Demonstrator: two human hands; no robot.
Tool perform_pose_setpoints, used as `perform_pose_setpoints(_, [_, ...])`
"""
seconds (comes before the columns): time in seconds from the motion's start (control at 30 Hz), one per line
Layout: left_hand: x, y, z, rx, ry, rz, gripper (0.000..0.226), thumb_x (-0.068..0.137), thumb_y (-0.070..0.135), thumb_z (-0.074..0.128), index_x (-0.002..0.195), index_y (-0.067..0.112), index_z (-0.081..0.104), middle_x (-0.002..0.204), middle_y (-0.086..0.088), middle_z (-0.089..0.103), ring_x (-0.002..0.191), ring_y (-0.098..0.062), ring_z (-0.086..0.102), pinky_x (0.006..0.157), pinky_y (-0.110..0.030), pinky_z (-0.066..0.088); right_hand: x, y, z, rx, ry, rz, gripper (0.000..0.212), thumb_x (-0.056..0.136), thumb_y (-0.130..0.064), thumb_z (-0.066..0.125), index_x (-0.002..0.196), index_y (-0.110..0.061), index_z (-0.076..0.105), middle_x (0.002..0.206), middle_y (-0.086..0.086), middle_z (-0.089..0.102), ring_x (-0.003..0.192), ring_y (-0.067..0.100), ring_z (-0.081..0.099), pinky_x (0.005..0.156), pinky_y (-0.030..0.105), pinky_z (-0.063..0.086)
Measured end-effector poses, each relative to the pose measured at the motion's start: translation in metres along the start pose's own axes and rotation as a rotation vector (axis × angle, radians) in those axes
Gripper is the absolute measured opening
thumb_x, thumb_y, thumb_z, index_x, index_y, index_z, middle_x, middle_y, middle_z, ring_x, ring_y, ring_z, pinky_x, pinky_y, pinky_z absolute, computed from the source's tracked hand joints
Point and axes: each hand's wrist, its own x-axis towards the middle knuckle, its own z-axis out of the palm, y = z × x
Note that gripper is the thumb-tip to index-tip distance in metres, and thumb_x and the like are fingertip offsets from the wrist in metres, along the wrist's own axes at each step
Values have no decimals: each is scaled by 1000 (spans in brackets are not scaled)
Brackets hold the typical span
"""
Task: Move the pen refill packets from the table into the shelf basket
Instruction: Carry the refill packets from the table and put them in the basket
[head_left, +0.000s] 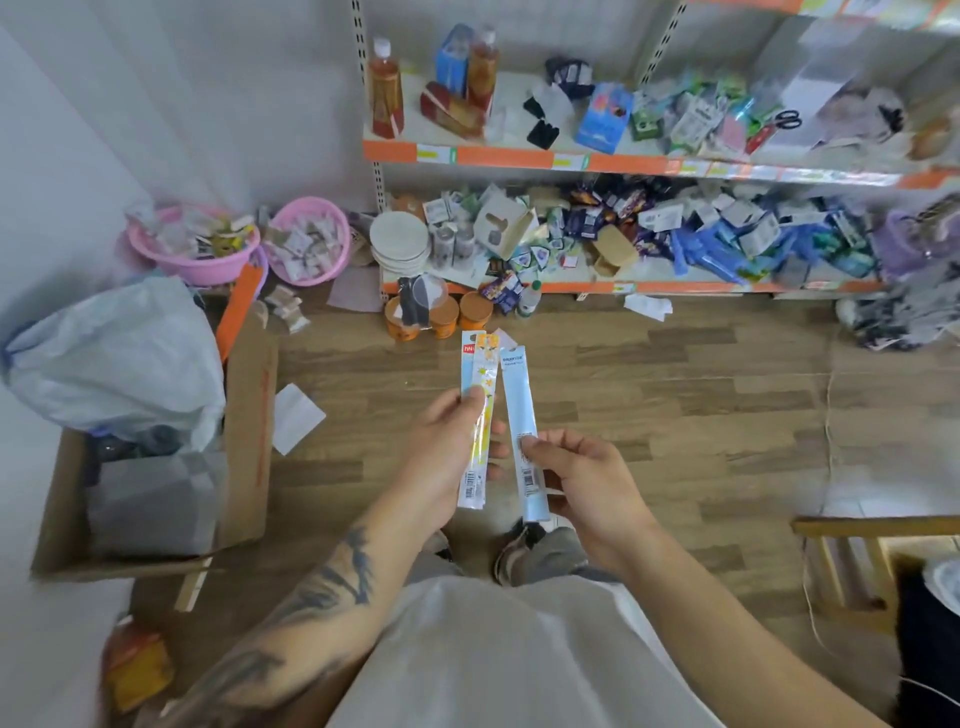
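the left hand (447, 447) pinches two overlapped refill packets (475, 415) and the right hand (582, 483) grips a blue packet (522, 431) above the floor, so these slick sleeves may slip from such light fingertip holds before reaching any basket.

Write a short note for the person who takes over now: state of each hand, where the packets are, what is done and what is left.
Left hand: holds two overlapping packets, upright.
Right hand: pinches the light blue packet, upright.
All are in the air above the wooden floor, facing the shelves.
Done: packets picked up.
Left: put them into a basket; two pink baskets stand at the left of the shelves.
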Motion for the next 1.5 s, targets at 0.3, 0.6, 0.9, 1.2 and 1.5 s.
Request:
perform_pose_setpoints(0.3, [72,62,40,-1,107,115,22,107,32,57,105,13,69,80,-8,71,58,-24,67,51,-35,56,70,-93,-2,53,-125,-153,11,99,-14,66,95,-6,73,90,14,78,73,23,75,70,36,56])
perform_pose_setpoints(0.6, [154,199,153,41,173,374,20,106,40,56,109,31,73,103,-8,77,87,-36,74,71,-48,61,175,-266,-30,61,-221,-416,20,99,-18,68,100,1,72,90,26,73,75,35,69,74,52,61])
perform_pose_setpoints(0.9, [209,311,265,-251,-90,299,36,104,37,55,126,11,67,75,-2,66,64,-15,66,52,-27,51,240,-398,-67,125,-222,-646,15,101,-21,67,100,-8,76,95,25,74,86,46,68,78,53,57])
perform_pose_setpoints(1.2, [238,390,303,-278,-226,398,22,97,31,61,103,12,72,83,-10,59,74,-23,58,64,-33,41,271,-494,-72,91,-184,-850,10,91,-32,78,98,-26,75,82,30,55,76,49,58,70,60,56])
perform_pose_setpoints(1.5, [244,480,299,-120,-90,755,20,88,20,80,100,4,75,60,-7,58,55,-27,50,59,-39,44,257,-570,-53,-110,-85,-1068,7,96,-19,71,97,-23,77,84,-2,75,75,20,65,66,26,53])
